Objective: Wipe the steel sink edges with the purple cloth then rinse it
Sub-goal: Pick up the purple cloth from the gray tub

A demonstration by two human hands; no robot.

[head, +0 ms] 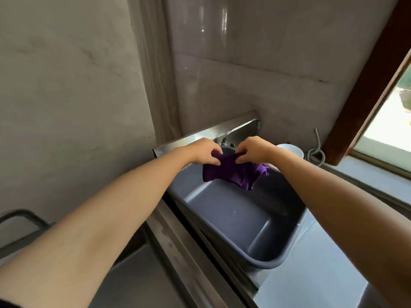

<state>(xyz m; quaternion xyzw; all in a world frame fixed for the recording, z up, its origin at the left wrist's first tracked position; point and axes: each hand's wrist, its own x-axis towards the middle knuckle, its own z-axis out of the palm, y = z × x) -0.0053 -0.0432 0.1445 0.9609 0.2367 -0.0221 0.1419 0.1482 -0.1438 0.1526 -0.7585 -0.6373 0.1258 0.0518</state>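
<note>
The purple cloth [233,172] hangs stretched between both hands above the far end of a grey plastic basin [235,221] that sits in the steel sink [178,221]. My left hand [205,152] pinches its upper left edge. My right hand [253,150] pinches the upper right edge, thumb and fingers closed on the fabric. The steel tap [228,135] rises just behind the hands, against the steel backsplash [200,135]. No water stream is visible.
A white bowl [291,150] stands right of the tap, with a coiled metal hose [317,153] beyond it. The steel counter [311,270] runs along the right under a window sill [378,165]. A dark metal frame [20,215] is at lower left.
</note>
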